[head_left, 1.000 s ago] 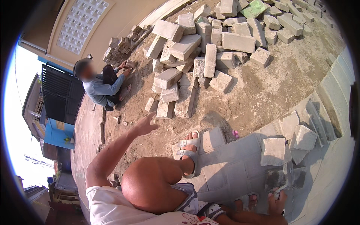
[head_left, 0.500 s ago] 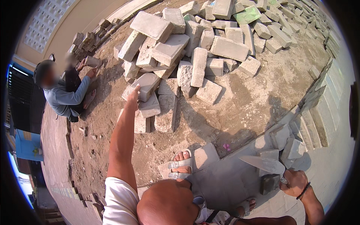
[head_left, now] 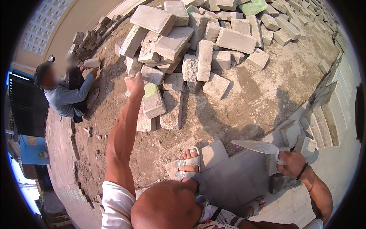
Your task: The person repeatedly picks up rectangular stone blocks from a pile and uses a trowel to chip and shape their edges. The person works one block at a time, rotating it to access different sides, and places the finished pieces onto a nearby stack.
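My left hand (head_left: 135,84) reaches into the pile, fingers curled on a grey concrete paver (head_left: 152,74), just above a green-marked paver (head_left: 153,102). My right hand (head_left: 290,163) is closed round the handle of a pointed metal trowel (head_left: 255,146), its blade raised over paved ground at the lower right. Short stacks of pavers (head_left: 289,133) lie just beyond that hand. My sandalled foot (head_left: 187,164) is on a loose paving piece, with my bent knee (head_left: 164,206) below it.
A person in a blue long-sleeved top (head_left: 63,99) squats at the left, handling a block (head_left: 92,63) beside another stack (head_left: 84,42). The large paver pile (head_left: 238,38) covers bare dirt (head_left: 248,107). A kerb-like row of blocks (head_left: 321,114) runs along the right; a wall (head_left: 57,23) stands top left.
My left hand has stretched forward into the pile and closed on a paver, exposing the green-marked one. The trowel has been lifted and swung leftward. My view has turned toward the pile.
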{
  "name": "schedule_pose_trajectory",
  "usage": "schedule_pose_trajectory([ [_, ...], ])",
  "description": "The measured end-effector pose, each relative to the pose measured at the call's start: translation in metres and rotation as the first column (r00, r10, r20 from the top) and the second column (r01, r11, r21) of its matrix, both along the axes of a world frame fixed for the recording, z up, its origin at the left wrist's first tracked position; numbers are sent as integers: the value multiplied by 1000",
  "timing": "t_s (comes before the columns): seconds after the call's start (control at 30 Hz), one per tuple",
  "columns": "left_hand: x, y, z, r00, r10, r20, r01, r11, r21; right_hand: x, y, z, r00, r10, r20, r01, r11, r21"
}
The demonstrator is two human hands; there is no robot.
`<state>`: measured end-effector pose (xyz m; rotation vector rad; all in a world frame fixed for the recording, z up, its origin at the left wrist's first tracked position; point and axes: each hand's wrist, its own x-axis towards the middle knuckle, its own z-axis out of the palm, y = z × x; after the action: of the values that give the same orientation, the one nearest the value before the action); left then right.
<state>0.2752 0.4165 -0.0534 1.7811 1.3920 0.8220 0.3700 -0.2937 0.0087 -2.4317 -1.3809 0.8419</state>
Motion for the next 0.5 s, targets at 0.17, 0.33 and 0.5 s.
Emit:
schedule_pose_trajectory([
  [0.17, 27, -62, 69, 999, 5, -49, -16, 972, -236, -17, -25, -14, 996, -60, -61, 56, 996, -64],
  [0.33, -23, -63, 28, 795, -163, -585, 332, 924, 192, -16, -16, -17, 994, 63, -87, -68, 996, -61],
  [0.5, -17, -97, -8, 640, -253, -725, 484, 866, 126, -11, -6, -24, 991, 39, -129, -44, 998, -35],
])
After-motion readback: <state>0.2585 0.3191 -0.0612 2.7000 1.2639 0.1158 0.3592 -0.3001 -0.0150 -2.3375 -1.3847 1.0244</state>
